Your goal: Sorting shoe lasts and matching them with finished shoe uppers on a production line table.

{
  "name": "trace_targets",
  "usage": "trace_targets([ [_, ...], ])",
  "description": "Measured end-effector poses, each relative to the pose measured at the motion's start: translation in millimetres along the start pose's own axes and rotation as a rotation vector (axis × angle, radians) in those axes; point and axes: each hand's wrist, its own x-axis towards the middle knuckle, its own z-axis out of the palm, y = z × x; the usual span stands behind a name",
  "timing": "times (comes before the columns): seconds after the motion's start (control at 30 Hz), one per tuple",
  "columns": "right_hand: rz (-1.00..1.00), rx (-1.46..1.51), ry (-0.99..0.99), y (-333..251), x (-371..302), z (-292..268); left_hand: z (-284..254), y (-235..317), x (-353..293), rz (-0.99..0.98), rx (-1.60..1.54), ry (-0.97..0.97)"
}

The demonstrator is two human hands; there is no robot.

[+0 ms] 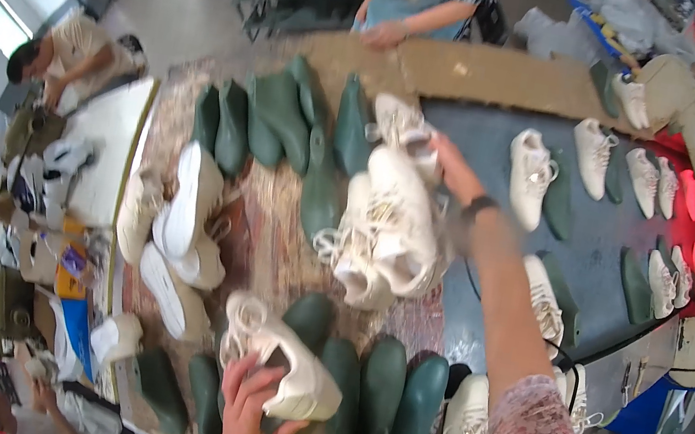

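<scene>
A cream lace-up sneaker [304, 381] is in my left hand [245, 417], low in front of me, its opening turned toward my fingers. My right arm reaches forward over the table. There my right hand [454, 169] closes on the collar of another cream sneaker [399, 122] at the far end of a pile. More cream sneakers [402, 199] are heaped just below that hand. Dark green shoe lasts [382, 390] stand in a row beside the left-hand sneaker. Further green lasts [277, 116] lie together at the table's far side.
Several white-soled sneakers [192, 199] lie at the table's left. On the right, a grey belt [482, 139] carries sneakers paired with green lasts toward a red-lit opening [684, 230]. A person in a blue apron [399, 3] stands across the table. Other people [78, 58] sit at the left.
</scene>
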Motion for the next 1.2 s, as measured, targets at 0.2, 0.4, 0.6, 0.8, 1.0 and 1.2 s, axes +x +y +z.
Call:
trace_targets([
  [0.2,0.316,-0.666,-0.04,-32,15,17,43,-19,36,0.104,0.032,-0.108],
  [0.4,-0.074,-0.737,0.179,-34,-11,0,61,3,4,0.215,-0.091,-0.149],
  [0.6,-0.165,-0.926,0.13,-72,-100,23,86,20,-73,0.562,-0.199,-0.352],
  [0.8,0.11,-0.606,-0.045,-82,-211,37,120,43,-81,0.586,-0.401,-0.453],
  [1.0,0.284,-0.476,-0.08,-93,-350,20,157,80,-47,0.533,-0.6,-0.439],
  [1.2,0.337,-0.467,0.063,-107,-427,-19,187,116,-51,0.829,-0.371,-0.487],
])
